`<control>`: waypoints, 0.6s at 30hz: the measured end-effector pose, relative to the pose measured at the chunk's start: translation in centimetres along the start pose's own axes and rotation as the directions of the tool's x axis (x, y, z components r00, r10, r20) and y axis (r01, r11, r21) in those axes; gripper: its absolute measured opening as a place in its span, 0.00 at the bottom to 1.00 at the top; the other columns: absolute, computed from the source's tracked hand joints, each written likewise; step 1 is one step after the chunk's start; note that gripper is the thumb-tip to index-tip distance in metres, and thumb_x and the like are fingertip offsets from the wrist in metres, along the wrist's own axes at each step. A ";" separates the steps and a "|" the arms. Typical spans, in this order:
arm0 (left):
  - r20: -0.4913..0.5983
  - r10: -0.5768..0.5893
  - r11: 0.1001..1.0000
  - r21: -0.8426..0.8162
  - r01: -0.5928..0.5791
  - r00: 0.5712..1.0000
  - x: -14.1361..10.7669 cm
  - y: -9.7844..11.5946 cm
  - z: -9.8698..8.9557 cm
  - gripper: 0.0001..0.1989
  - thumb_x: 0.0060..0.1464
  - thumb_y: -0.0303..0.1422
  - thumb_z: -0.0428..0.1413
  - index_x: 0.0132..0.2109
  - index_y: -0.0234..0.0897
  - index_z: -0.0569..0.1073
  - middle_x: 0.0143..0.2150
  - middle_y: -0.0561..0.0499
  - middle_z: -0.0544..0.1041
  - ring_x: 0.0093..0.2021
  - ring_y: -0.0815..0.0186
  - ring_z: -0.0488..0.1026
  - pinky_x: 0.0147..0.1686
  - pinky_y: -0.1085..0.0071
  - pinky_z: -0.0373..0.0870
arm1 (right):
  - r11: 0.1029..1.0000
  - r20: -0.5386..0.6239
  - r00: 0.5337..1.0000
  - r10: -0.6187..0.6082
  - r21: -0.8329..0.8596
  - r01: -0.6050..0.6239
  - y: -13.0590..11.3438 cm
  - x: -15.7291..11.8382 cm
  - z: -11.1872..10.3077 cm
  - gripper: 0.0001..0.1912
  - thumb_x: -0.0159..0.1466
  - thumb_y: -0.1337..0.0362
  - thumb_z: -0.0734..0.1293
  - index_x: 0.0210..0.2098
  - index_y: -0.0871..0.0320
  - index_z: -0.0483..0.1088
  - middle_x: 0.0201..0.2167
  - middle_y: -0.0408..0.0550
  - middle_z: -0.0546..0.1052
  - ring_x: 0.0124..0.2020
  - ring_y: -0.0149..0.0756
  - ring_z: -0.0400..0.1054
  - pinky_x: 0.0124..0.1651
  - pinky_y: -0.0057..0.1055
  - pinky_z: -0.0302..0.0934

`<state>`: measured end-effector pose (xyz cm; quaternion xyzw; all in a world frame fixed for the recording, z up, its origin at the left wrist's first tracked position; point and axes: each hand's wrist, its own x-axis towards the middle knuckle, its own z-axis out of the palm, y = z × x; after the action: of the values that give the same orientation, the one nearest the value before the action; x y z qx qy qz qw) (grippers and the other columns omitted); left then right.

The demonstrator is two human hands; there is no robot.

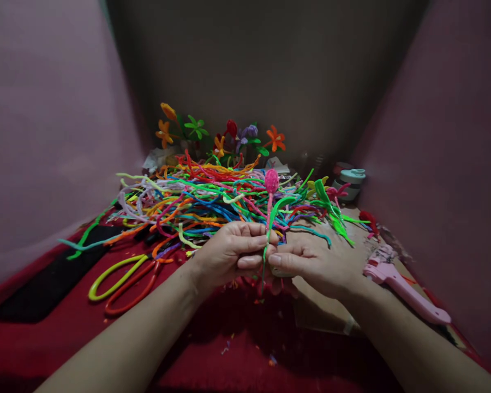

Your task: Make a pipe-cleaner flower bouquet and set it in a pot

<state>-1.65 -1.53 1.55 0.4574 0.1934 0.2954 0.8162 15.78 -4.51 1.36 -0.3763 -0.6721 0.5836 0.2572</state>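
Observation:
Upright between my hands is a pipe-cleaner flower with a pink bud (271, 181), a pink upper stem and a curved green leaf (277, 210). My left hand (239, 245) is closed, pinching the stem just below the leaf. My right hand (306, 262) is closed too, thumb and fingers at the lower green stem (264, 255), whose thin end hangs below. Its far fingertips are partly hidden. Behind both hands spreads a big heap of loose coloured pipe cleaners (213, 199).
Scissors with yellow and red handles (131, 286) lie left, near a black flat strip (53, 278). At right are a pink glue gun (405, 286), green leaf pieces (331, 210) and a lidded jar (349, 183). Finished flowers (196, 126) stand behind the heap. Fuzz scraps (272, 360) dot the red cloth.

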 end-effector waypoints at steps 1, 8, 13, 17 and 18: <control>-0.001 0.006 1.000 -0.009 -0.006 1.000 0.0 -0.1 -0.1 0.06 0.51 0.29 0.54 0.36 0.29 0.72 0.24 0.54 0.67 0.14 0.84 0.47 0.16 0.82 0.47 | 0.996 -0.024 1.000 -0.007 -0.087 0.005 -0.3 -0.2 -0.2 0.21 0.61 0.53 0.59 0.22 0.63 0.70 0.18 0.45 0.69 0.20 0.27 0.60 0.23 0.25 0.56; 0.010 0.036 0.998 -0.054 -0.035 0.999 0.5 -0.8 -0.6 0.11 0.49 0.30 0.56 0.41 0.30 0.72 0.26 0.53 0.67 0.14 0.84 0.44 0.16 0.81 0.45 | 0.988 0.008 1.000 -0.018 -0.150 0.019 -0.5 -0.6 -1.1 0.18 0.61 0.56 0.61 0.26 0.62 0.74 0.20 0.45 0.70 0.22 0.28 0.61 0.25 0.26 0.56; 0.017 0.025 0.999 -0.044 -0.024 1.000 0.8 -0.9 -0.9 0.13 0.48 0.30 0.56 0.42 0.29 0.72 0.24 0.55 0.64 0.14 0.83 0.44 0.15 0.81 0.45 | 0.999 -0.011 1.000 0.000 0.039 0.001 0.7 -0.1 -0.7 0.16 0.60 0.56 0.61 0.29 0.61 0.75 0.23 0.47 0.73 0.26 0.31 0.66 0.28 0.27 0.58; 0.009 0.004 1.000 0.002 -0.004 1.000 0.9 -1.0 -1.3 0.15 0.49 0.31 0.56 0.44 0.29 0.72 0.21 0.58 0.60 0.14 0.81 0.46 0.15 0.81 0.44 | 0.981 -0.049 0.997 0.058 0.190 -0.048 1.9 0.0 0.1 0.22 0.62 0.51 0.56 0.29 0.60 0.74 0.21 0.47 0.72 0.22 0.31 0.65 0.24 0.27 0.59; 0.017 -0.006 1.000 0.019 0.006 1.000 0.9 -1.1 -1.4 0.15 0.49 0.31 0.56 0.44 0.29 0.72 0.20 0.58 0.60 0.14 0.81 0.46 0.14 0.80 0.44 | 0.975 -0.060 0.996 0.065 0.216 -0.051 2.1 0.0 0.3 0.22 0.62 0.51 0.56 0.28 0.60 0.73 0.20 0.46 0.72 0.20 0.30 0.65 0.22 0.27 0.59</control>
<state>-1.46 -0.50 -0.09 0.4671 0.1905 0.2872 0.8143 15.99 -4.65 -0.73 -0.3850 -0.5849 0.6471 0.3014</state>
